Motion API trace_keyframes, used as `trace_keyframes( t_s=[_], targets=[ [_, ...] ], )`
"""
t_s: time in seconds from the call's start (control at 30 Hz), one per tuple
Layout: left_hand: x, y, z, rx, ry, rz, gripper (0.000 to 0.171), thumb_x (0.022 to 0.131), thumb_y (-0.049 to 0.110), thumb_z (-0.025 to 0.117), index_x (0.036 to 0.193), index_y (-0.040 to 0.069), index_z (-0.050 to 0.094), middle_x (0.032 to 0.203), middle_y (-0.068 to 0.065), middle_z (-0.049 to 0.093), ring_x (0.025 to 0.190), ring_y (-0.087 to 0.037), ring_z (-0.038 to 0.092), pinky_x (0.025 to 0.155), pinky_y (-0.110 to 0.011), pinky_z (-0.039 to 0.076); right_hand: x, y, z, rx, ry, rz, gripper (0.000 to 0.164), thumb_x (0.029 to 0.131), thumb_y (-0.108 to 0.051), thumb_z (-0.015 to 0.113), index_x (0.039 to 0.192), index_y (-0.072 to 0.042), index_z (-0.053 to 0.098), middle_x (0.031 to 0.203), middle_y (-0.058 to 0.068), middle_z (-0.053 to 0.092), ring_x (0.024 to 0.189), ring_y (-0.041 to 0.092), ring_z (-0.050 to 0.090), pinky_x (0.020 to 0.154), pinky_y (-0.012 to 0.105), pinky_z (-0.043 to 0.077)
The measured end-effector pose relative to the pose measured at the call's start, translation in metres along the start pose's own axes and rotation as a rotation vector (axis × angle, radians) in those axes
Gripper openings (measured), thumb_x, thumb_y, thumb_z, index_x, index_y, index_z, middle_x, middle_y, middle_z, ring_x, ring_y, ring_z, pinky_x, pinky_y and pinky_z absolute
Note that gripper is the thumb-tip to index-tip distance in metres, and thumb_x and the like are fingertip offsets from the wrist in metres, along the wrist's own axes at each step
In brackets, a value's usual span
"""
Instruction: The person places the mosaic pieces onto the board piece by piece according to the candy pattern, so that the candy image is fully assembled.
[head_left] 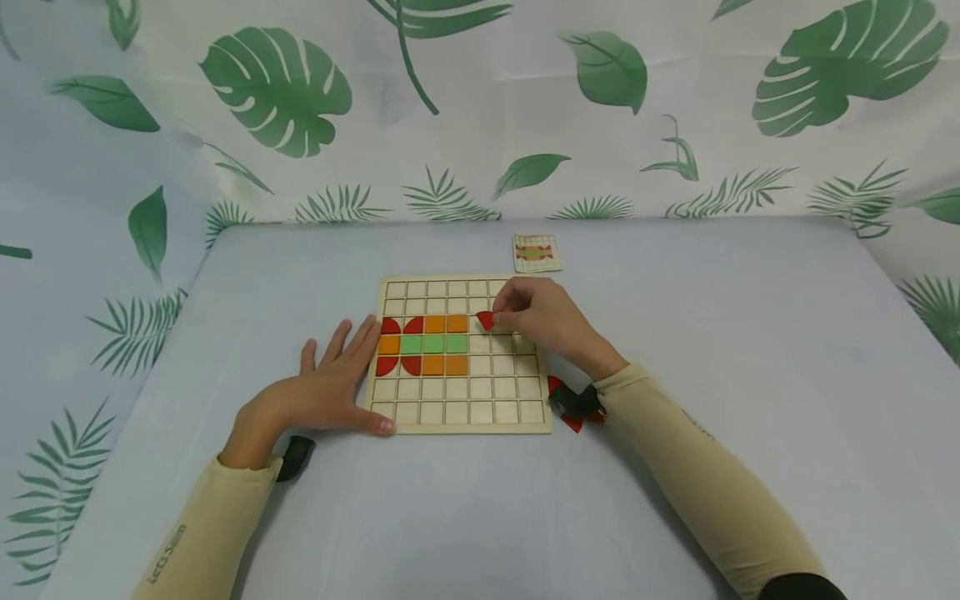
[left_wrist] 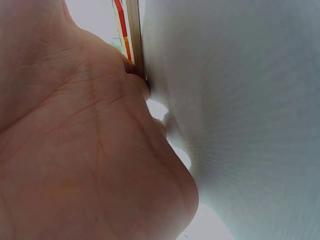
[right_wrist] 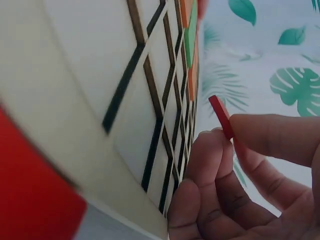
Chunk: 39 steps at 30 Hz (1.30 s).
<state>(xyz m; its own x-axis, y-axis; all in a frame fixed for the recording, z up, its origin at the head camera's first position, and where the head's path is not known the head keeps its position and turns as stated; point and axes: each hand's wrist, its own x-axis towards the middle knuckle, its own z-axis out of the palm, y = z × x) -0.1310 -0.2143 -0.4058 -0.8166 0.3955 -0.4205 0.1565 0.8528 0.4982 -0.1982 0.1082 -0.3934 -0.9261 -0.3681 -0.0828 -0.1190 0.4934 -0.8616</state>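
A square wooden grid board (head_left: 480,411) lies on the table. My left hand (head_left: 322,400) rests at its left side, fingers spread along the edge and thumb on the near left corner. Between thumb and fingertips, my right hand (head_left: 543,317) pinches a red quarter-circle tile (head_left: 484,320) over the right part of the grid. The right wrist view shows that red tile (right_wrist: 220,116) edge-on, tilted above the board. In the left half of the grid sit red quarter-circle tiles (head_left: 387,367), orange square tiles (head_left: 434,323) and a row of green square tiles (head_left: 433,343).
Behind the board lies a small pattern card (head_left: 536,252) with a red, orange and green figure on a grid. Loose red pieces (head_left: 572,422) lie by the board's right edge, partly hidden under the black wrist camera (head_left: 573,402). A leaf-print cloth (head_left: 465,108) hangs behind the table.
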Motion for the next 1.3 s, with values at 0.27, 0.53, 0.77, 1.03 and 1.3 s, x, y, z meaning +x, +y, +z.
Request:
trace_keyframes(
  t_s=[0.27, 0.53, 0.77, 1.03, 1.3],
  targets=[
    [0.0015, -0.0007, 0.0004, 0.003, 0.003, 0.001, 0.145, 0.078, 0.062, 0.089, 0.171, 0.007, -0.007, 0.179, -0.013, -0.013, 0.16, -0.042, -0.021, 0.117, -0.073, -0.018, 0.0007, -0.002, 0.0064, -0.082, 0.041, 0.023, 0.005, 0.097, -0.005, 0.068, 0.098, -0.002, 0.072, 0.086, 0.007, 0.067, 0.08, 0.024, 0.06, 0.074, 0.036, 0.049],
    [0.0021, -0.0015, 0.0019, 0.007, 0.004, -0.008, 0.145, 0.077, 0.062, 0.089, 0.171, 0.007, -0.007, 0.179, -0.013, -0.013, 0.16, -0.042, -0.02, 0.117, -0.073, -0.018, 0.0026, -0.0006, 0.0079, -0.149, 0.052, 0.02, 0.004, 0.098, -0.006, 0.071, 0.095, -0.005, 0.072, 0.087, 0.007, 0.069, 0.081, 0.025, 0.06, 0.073, 0.036, 0.049],
    [0.002, -0.0017, 0.0023, 0.008, 0.009, -0.005, 0.145, 0.077, 0.062, 0.09, 0.171, 0.007, -0.006, 0.179, -0.013, -0.012, 0.16, -0.043, -0.02, 0.117, -0.073, -0.018, 0.0044, 0.0011, 0.0084, -0.177, 0.005, 0.015, 0.008, 0.1, -0.011, 0.071, 0.098, -0.005, 0.075, 0.091, 0.006, 0.071, 0.085, 0.024, 0.063, 0.077, 0.037, 0.051],
    [0.0015, -0.0025, 0.0018, 0.012, 0.01, -0.002, 0.145, 0.077, 0.062, 0.09, 0.171, 0.006, -0.006, 0.179, -0.014, -0.012, 0.16, -0.043, -0.02, 0.117, -0.073, -0.018, 0.0053, 0.0021, 0.0071, -0.155, -0.043, 0.012, 0.02, 0.106, -0.017, 0.066, 0.109, -0.004, 0.08, 0.101, 0.007, 0.076, 0.085, 0.023, 0.064, 0.078, 0.038, 0.053],
    [0.0015, -0.0025, 0.0016, 0.005, 0.007, 0.003, 0.145, 0.078, 0.062, 0.089, 0.171, 0.007, -0.007, 0.179, -0.013, -0.013, 0.16, -0.042, -0.02, 0.117, -0.073, -0.017, 0.0053, 0.0032, 0.0063, -0.151, -0.073, -0.001, 0.025, 0.108, -0.02, 0.062, 0.11, -0.005, 0.081, 0.097, 0.007, 0.074, 0.085, 0.023, 0.06, 0.076, 0.037, 0.049]
  ],
)
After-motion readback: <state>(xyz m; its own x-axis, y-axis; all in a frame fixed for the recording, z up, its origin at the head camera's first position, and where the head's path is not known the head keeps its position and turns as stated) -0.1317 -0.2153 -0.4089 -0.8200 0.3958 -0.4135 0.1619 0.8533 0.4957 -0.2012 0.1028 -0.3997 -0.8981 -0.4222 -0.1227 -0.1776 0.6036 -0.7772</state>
